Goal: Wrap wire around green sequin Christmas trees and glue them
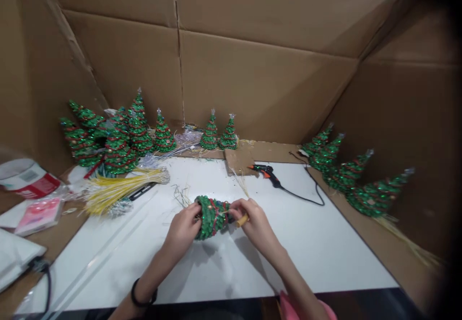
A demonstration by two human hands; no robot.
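Observation:
A small green Christmas tree (207,219) with red garland lies on its side above the white tabletop, its wide base to the left. My left hand (185,226) is closed on the base, with fingertips inside the hollow underside. My right hand (252,216) is closed on a slim tool with a yellow-orange handle (242,221), held against the tree's upper side. The tool's tip is too small to make out. Thin loose wires (182,196) lie just behind my left hand.
A black-and-orange glue gun (269,173) lies behind my right hand, cord trailing right, beside a cardboard piece (240,161). A yellow wire bundle (119,187) is at left. More trees (119,147) stand back left, others (375,195) along the right. Cardboard walls (267,84) enclose the table.

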